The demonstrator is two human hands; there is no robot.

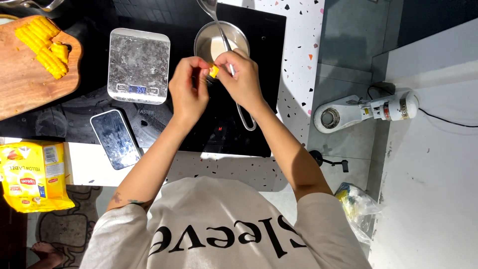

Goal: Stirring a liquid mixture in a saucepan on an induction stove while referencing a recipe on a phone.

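I take the small saucepan on the dark cooktop as my landmark and read everything off it, left to right.

Far left of the pan I see a wooden cutting board with yellow corn pieces on it, and below that a yellow box on the pale counter. Closer to the pan, just beside its left rim, stands a flat kitchen scale, with a phone lying nearer to the body than the scale.

My left hand sits just below and left of the pan's rim, fingers curled in, thumb and forefinger pinched toward a small yellow piece. That piece hangs right at the near edge of the pan, between the two hands. It is too small for me to tell its long axis, or what it is.

My right hand is at the same height and also closes on the piece from the right, fingertips shut on it. As I judge it, both hands share the grip, and neither is clearly nearer. The pan lies just beyond the fingertips, away from the body; its long handle runs back under the right hand, and a spoon leans in it.

Well to the right of the pan, on the floor, lies a white appliance.
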